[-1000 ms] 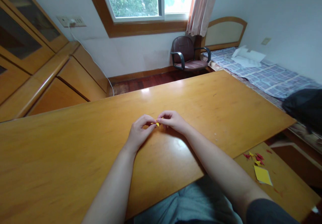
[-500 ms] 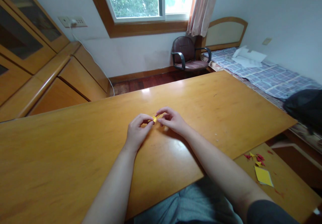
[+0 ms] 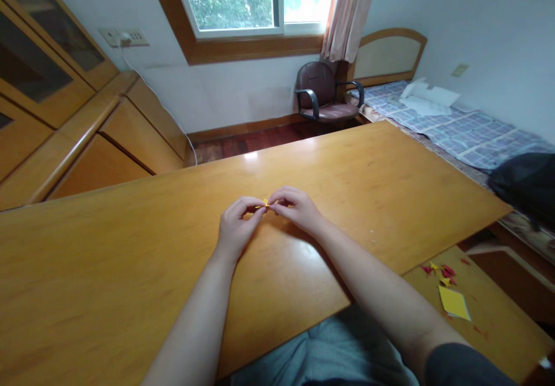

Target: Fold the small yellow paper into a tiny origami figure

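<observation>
A small piece of yellow origami paper (image 3: 266, 203), folded with thin pointed ends like a paper crane, is held just above the wooden table. My left hand (image 3: 237, 221) pinches its left side between thumb and forefinger. From the other side, my right hand (image 3: 299, 208) has its thumb and fingertips closed on the right end. The fingertips hide much of the paper, so its finer folds cannot be made out.
The wooden table (image 3: 130, 259) spreads beneath both hands. On a lower surface at the right lie several red and yellow folded papers (image 3: 446, 273) and a yellow paper stack (image 3: 454, 303). A brown armchair (image 3: 319, 88) and a bed (image 3: 468, 137) stand beyond the table.
My right thumb and fingers, apart half a second ago, have closed on the yellow origami paper. The paper has turned a little; my left hand keeps its pinch in place.
</observation>
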The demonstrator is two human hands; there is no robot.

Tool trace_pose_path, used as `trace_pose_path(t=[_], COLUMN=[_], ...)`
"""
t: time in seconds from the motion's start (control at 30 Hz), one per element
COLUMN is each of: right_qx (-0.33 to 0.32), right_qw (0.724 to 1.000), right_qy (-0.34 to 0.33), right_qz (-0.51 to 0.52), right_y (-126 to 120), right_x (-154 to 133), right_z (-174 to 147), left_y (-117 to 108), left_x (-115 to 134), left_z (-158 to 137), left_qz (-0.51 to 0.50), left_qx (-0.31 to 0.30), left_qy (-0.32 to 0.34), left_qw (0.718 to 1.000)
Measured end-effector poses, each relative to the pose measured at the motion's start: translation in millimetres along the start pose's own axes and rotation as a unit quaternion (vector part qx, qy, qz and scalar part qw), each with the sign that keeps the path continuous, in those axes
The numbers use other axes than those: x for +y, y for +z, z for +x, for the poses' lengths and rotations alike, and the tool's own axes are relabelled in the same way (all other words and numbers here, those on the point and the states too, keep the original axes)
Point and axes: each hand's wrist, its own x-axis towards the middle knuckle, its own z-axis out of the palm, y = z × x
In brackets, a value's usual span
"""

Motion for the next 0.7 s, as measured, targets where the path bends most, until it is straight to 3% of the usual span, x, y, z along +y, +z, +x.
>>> trace_pose_path(t=[0.2,0.37,0.7], right_qx=[0.004,0.013,0.021], right_qw=[1.000,0.999,0.995], right_qy=[0.023,0.030,0.071], right_qz=[0.005,0.021,0.060], right_y=[1,3,7], right_x=[-2,-2,1], right_z=[1,1,0], left_y=[5,12,14], left_x=[-7,-9,-10], left_z=[-4,-7,-6], left_qz=[-0.036,-0.143,-0.163], left_qx=[0.007,0.056,0.057], left_qy=[-0.046,-0.110,-0.113], left_qw=[0.998,0.982,0.978])
